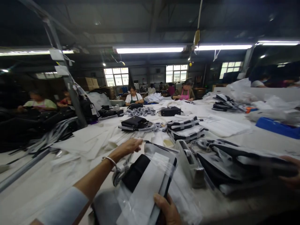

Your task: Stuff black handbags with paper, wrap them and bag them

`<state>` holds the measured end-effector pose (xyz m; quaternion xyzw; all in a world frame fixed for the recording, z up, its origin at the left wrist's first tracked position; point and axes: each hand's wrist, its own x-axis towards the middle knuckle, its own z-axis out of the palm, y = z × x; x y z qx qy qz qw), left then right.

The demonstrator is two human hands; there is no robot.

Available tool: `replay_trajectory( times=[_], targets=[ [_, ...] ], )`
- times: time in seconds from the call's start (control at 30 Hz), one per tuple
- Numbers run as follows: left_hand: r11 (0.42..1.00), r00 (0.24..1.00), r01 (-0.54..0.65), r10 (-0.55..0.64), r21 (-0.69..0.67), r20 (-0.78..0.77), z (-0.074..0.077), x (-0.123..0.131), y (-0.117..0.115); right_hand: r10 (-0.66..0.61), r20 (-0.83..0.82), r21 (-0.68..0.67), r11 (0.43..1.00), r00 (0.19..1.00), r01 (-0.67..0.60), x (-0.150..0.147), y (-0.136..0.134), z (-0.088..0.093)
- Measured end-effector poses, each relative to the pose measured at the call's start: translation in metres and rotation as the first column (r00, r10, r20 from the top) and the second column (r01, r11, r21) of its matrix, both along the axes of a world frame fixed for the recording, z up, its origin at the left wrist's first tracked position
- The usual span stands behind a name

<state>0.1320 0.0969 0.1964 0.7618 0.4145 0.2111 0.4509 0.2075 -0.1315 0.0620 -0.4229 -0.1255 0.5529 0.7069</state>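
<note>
A flat black-and-grey bag (172, 175) is tilted up in front of me, partly covered by a white paper strip (150, 178) and clear plastic film. My right hand (167, 207) grips its near lower edge, thumb on top and fingers hidden beneath. At its far left corner is my left hand (134, 145), with a bracelet on the wrist. Its fingers are bent together by the bag's top edge; what they pinch, if anything, is too small to make out. A black panel (136, 172) and a coiled grey-wrapped strap (117, 176) lie under the left forearm.
A tape dispenser (191, 162) stands right of the bag. Beyond it, another person's hand (290, 170) touches black wrapped pieces (234, 162). Stacked bags (185, 128) and a black bag (135, 122) lie farther back. A metal post (75, 100) rises at left; co-workers sit across the table.
</note>
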Motion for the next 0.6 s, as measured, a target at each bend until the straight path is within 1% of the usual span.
replay_trajectory(
  times=[0.07, 0.13, 0.17, 0.2, 0.23, 0.27, 0.3, 0.33, 0.4, 0.47, 0.53, 0.6],
  targets=[
    [0.996, 0.998, -0.009, 0.004, 0.083, 0.06, 0.031, -0.011, 0.005, -0.037, -0.145, 0.024, 0.999, 0.989, 0.041, 0.004, -0.001, 0.014],
    [0.983, 0.989, -0.047, 0.021, 0.178, 0.145, 0.055, -0.028, 0.004, -0.052, -0.226, 0.046, 0.997, 0.973, 0.064, 0.012, -0.005, 0.033],
    [0.973, 0.982, -0.076, 0.035, 0.216, 0.187, 0.063, -0.038, 0.002, -0.06, -0.238, 0.051, 0.996, 0.969, 0.074, 0.017, -0.008, 0.044],
    [0.964, 0.971, -0.113, 0.055, 0.242, 0.232, 0.066, -0.049, 0.0, -0.072, -0.24, 0.059, 0.994, 0.968, 0.088, 0.025, -0.011, 0.055],
    [0.955, 0.956, -0.156, 0.083, 0.251, 0.28, 0.065, -0.061, -0.002, -0.086, -0.238, 0.071, 0.992, 0.968, 0.106, 0.033, -0.014, 0.066],
    [0.952, 0.94, -0.198, 0.116, 0.235, 0.32, 0.06, -0.072, -0.004, -0.105, -0.236, 0.082, 0.988, 0.966, 0.128, 0.044, -0.018, 0.077],
    [0.951, 0.924, -0.234, 0.155, 0.199, 0.349, 0.05, -0.083, -0.005, -0.129, -0.235, 0.092, 0.984, 0.963, 0.154, 0.055, -0.021, 0.087],
    [0.953, 0.911, -0.263, 0.194, 0.152, 0.363, 0.038, -0.094, -0.004, -0.161, -0.234, 0.098, 0.977, 0.959, 0.188, 0.068, -0.024, 0.098],
    [0.956, 0.899, -0.291, 0.261, 0.035, 0.352, 0.007, -0.111, -0.002, -0.261, -0.222, 0.1, 0.952, 0.939, 0.288, 0.095, -0.031, 0.12],
    [0.948, 0.888, -0.308, 0.316, -0.079, 0.335, -0.026, -0.122, -0.001, -0.376, -0.188, 0.098, 0.912, 0.908, 0.398, 0.122, -0.038, 0.14],
    [0.936, 0.884, -0.309, 0.348, -0.168, 0.313, -0.055, -0.127, -0.005, -0.446, -0.153, 0.118, 0.878, 0.882, 0.464, 0.148, -0.045, 0.16],
    [0.924, 0.884, -0.3, 0.363, -0.238, 0.294, -0.082, -0.128, -0.013, -0.485, -0.118, 0.154, 0.853, 0.867, 0.498, 0.173, -0.053, 0.179]
  ],
)
